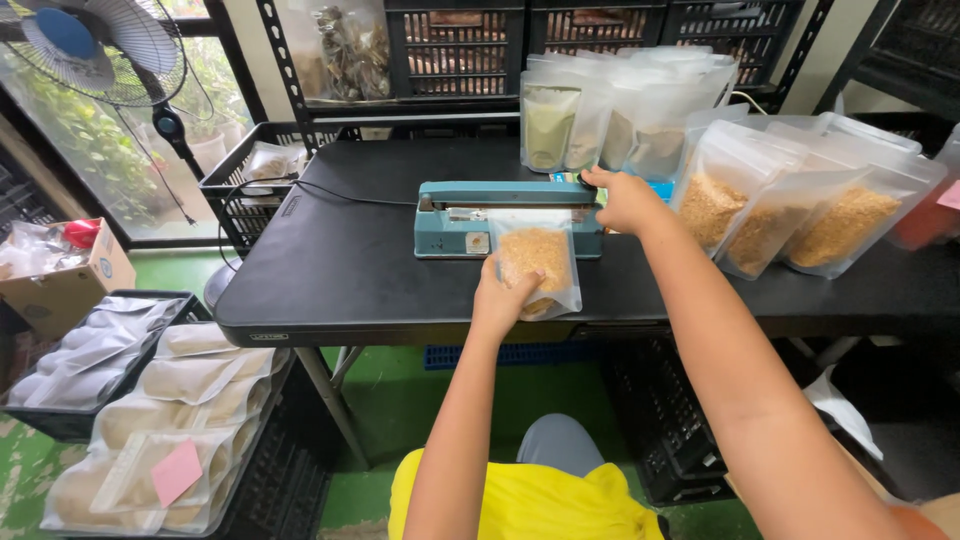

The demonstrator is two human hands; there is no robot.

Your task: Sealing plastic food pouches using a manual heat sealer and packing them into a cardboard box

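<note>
A teal heat sealer (pixel 455 222) sits on the black table (pixel 330 280). My left hand (pixel 500 298) grips a clear pouch of tan granules (pixel 540 258), whose top edge lies under the sealer's arm. My right hand (pixel 622 200) presses down on the right end of the sealer's arm, fingers closed over it.
Filled clear pouches (pixel 790 215) lean in a row at the table's right. More pouches (pixel 610 115) stand behind the sealer. Black crates hold sealed pouches (pixel 170 420) on the floor at left. A fan (pixel 95 45) and a cardboard box (pixel 60 270) stand at far left.
</note>
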